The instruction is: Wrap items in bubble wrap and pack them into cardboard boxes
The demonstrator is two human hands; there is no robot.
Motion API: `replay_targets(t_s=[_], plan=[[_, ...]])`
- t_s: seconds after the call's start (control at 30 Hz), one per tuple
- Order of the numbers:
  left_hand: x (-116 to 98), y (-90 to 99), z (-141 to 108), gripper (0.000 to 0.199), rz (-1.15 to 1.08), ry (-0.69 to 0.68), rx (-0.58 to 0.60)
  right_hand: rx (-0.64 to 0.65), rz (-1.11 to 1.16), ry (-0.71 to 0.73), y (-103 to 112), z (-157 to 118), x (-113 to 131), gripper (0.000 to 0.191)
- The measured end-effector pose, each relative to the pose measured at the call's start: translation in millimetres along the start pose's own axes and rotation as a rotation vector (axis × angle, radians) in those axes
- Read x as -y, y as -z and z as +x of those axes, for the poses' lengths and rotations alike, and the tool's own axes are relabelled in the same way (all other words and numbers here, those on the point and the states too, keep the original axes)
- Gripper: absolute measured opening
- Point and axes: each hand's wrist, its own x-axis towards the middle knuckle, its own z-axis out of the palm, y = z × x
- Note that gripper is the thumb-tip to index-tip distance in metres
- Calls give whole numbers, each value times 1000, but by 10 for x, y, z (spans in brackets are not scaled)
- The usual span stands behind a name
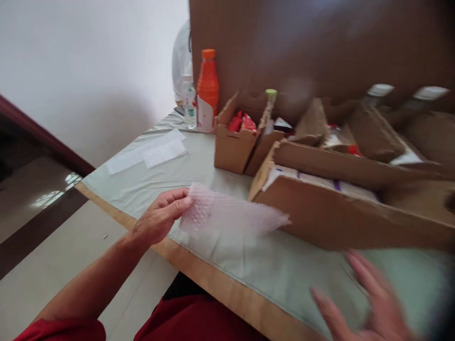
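Between thumb and fingers, my left hand (165, 210) pinches one end of a strip of clear bubble wrap (227, 210). The strip's other end trails to the right, blurred, in front of the long cardboard box (341, 213). Low at the right, my right hand (369, 303) is blurred, its thumb and fingers apart and nothing between them. Two more flat, whitish translucent pieces (165, 150) lie overlapping on the table's far left part.
The table (227, 260) has a pale green cover. At the back stand an orange bottle (208, 90) and a clear bottle (189, 102). Several cardboard boxes (232, 151) hold packets and bottles at the right. A brown panel (320, 42) rises behind them.
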Motion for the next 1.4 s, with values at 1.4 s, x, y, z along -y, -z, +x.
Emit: replay_targets(t_s=[1.4], plan=[[533,-1329,-186,42,1096,-808,329,80,-307,246,-25,0,-204,39]])
